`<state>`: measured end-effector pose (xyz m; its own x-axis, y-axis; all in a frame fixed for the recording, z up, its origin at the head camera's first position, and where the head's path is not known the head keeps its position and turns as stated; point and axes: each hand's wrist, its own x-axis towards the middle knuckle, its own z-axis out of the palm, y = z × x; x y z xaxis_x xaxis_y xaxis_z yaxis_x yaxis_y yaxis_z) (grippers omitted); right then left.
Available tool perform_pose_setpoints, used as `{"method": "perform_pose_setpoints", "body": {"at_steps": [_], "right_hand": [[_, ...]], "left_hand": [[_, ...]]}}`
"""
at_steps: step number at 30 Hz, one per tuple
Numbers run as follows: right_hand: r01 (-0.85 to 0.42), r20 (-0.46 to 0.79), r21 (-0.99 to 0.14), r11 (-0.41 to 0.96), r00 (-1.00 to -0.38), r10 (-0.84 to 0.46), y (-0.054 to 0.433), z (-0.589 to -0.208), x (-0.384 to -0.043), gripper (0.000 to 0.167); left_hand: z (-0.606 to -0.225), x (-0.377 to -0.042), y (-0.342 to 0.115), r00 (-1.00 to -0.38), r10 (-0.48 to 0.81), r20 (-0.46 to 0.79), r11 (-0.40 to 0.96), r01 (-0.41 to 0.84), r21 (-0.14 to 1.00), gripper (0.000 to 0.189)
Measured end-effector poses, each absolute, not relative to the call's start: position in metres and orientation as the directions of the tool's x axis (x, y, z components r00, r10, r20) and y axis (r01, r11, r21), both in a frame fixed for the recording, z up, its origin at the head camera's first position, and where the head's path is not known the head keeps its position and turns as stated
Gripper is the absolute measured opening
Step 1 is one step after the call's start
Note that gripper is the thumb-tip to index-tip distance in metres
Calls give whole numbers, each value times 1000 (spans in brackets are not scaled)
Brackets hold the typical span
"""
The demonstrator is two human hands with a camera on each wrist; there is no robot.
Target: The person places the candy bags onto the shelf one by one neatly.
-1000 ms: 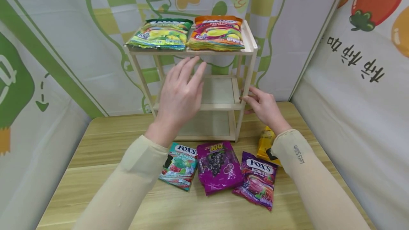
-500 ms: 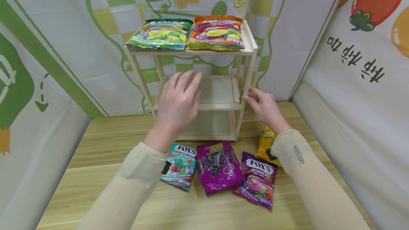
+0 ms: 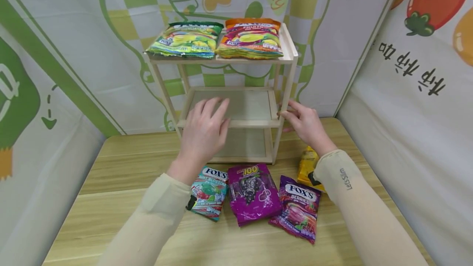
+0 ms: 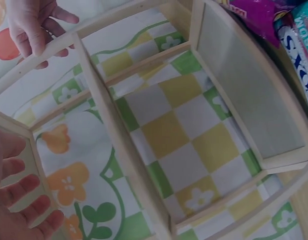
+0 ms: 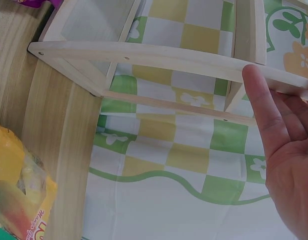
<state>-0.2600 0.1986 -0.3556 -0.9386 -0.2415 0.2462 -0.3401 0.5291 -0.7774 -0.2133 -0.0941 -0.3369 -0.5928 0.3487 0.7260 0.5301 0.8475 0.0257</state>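
A three-tier wooden shelf rack (image 3: 229, 124) stands on the table. My right hand (image 3: 304, 124) grips its right front post, thumb on one side and fingers curled behind, as the right wrist view shows at the post (image 5: 193, 62). My left hand (image 3: 203, 134) hovers in front of the middle tier, fingers spread and loosely bent, holding nothing; in the left wrist view its fingers (image 4: 24, 192) appear at the lower left. On the top tier lie a green candy bag (image 3: 186, 40) and an orange Fruits candy bag (image 3: 251, 40), side by side.
Before the rack lie a teal Fox's mint bag (image 3: 210, 194), a purple grape candy bag (image 3: 253, 194) and a Fox's Berries bag (image 3: 297, 208). A yellow mango candy bag (image 5: 24, 185) lies right of it, partly behind the right sleeve. Printed cloth walls (image 3: 399, 134) surround the table.
My left hand has come down from just below the top tier to in front of the middle tier. The right hand stays on the post, and the bags have not moved.
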Motion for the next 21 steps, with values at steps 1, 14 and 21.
{"method": "perform_pose_setpoints", "body": {"at_steps": [1, 14, 21], "right_hand": [[-339, 245, -776, 532, -939, -242, 199, -356, -260, 45], [-319, 224, -778, 541, -946, -236, 200, -356, -261, 48], [-314, 218, -777, 546, -947, -235, 200, -357, -261, 48]], "left_hand": [[-339, -213, -95, -602, 347, 719, 850, 526, 30, 46], [-364, -208, -103, -727, 311, 612, 877, 467, 109, 51], [-376, -204, -108, -818, 278, 504, 894, 412, 175, 52]]}}
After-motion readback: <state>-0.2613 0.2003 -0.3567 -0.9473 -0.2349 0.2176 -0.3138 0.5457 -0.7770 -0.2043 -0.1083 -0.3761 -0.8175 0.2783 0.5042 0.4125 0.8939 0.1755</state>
